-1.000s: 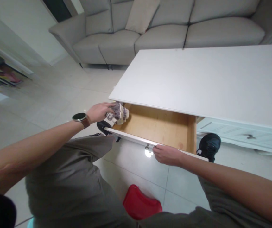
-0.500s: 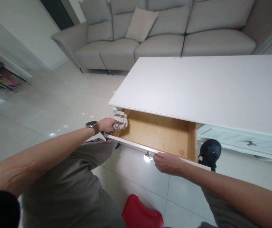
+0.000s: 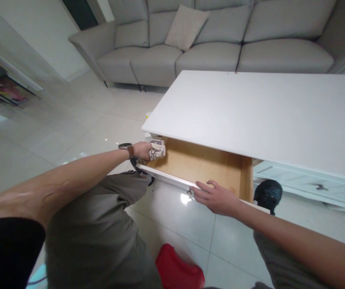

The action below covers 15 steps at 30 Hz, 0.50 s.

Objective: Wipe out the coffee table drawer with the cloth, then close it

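My left hand (image 3: 142, 150), with a watch on the wrist, is closed around a crumpled brown-and-cream patterned cloth (image 3: 158, 149). The cloth lies at the left end of a pulled-out drawer (image 3: 202, 160) with a bare wooden inside. My right hand (image 3: 214, 196) is at the drawer's white front panel (image 3: 166, 175), its fingers stretched out and apart. The fingertips are close beside the small metal knob (image 3: 189, 191); whether they touch it I cannot tell. The drawer belongs to a white coffee table (image 3: 235, 108).
A grey sofa (image 3: 157, 60) with a beige cushion (image 3: 186, 27) stands behind the table. Below the drawer, a red plastic stool (image 3: 180, 269) is on the tiled floor. My black shoe (image 3: 268, 194) is by the drawer's right side, near a second, closed drawer (image 3: 301, 180).
My right hand has loosened from the drawer's front edge and its fingers have spread. The left hand still holds the cloth at the drawer's left end. The view has shifted slightly.
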Each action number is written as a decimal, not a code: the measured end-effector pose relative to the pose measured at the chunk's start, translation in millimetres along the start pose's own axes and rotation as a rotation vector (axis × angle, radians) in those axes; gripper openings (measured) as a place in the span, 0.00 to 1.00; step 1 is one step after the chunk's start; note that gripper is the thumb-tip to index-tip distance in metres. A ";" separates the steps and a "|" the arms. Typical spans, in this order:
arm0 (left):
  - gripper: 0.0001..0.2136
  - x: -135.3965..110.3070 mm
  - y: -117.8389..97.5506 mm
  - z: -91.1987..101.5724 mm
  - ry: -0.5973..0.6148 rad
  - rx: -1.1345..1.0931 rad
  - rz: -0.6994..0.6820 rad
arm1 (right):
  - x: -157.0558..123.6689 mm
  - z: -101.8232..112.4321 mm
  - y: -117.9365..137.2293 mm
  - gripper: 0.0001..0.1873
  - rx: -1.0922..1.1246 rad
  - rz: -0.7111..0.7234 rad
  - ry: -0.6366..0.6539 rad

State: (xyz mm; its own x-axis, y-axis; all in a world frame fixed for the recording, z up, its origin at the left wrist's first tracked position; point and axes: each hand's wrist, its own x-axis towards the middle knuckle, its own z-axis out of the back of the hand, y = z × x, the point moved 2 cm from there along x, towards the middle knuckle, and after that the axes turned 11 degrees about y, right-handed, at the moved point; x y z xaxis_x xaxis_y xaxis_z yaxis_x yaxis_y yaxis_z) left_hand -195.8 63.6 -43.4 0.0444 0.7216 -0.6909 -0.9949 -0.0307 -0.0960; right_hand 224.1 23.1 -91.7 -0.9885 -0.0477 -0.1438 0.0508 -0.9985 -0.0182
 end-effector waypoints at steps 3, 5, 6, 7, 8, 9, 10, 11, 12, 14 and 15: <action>0.11 0.3 1.0 4.3 -0.042 0.043 0.046 | 0.8 6.0 -14.2 0.28 0.086 -0.082 0.028; 0.11 -0.8 2.9 8.0 -0.022 -0.011 0.030 | 3.1 8.9 -20.5 0.29 0.108 -0.131 0.052; 0.11 -2.1 4.4 10.0 0.012 -0.057 0.008 | 4.2 9.8 -22.4 0.28 0.107 -0.147 0.065; 0.11 -4.1 6.4 12.3 0.054 -0.103 -0.020 | 5.2 10.4 -23.4 0.28 0.101 -0.153 0.078; 0.11 -7.1 8.6 15.1 0.098 -0.147 -0.051 | 5.9 10.7 -23.7 0.27 0.089 -0.152 0.090; 0.11 -11.3 11.1 18.3 0.139 -0.184 -0.085 | 6.3 10.5 -23.6 0.27 0.076 -0.145 0.100; 0.11 -16.5 13.5 22.3 0.173 -0.213 -0.121 | 6.4 10.1 -23.2 0.27 0.065 -0.138 0.106; 0.10 -22.8 15.9 27.2 0.187 -0.234 -0.157 | 6.2 9.4 -22.8 0.27 0.057 -0.132 0.110; 0.10 -29.9 17.8 32.9 0.180 -0.250 -0.194 | 5.8 8.5 -22.6 0.27 0.053 -0.128 0.111; 0.09 -45.6 19.9 45.7 0.113 -0.257 -0.256 | 4.8 6.3 -22.6 0.28 0.052 -0.129 0.114; 0.09 -53.5 19.6 52.2 0.045 -0.240 -0.274 | 4.3 5.0 -22.8 0.28 0.051 -0.129 0.117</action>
State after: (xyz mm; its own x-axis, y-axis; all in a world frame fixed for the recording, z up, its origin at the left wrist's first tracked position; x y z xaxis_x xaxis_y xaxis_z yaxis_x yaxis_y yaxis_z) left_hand -222.4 60.5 29.1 0.3156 0.6949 -0.6462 -0.8962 -0.0056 -0.4437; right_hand 217.9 45.5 -86.9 -0.9628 0.0816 -0.2575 -0.0861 -0.9963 0.0062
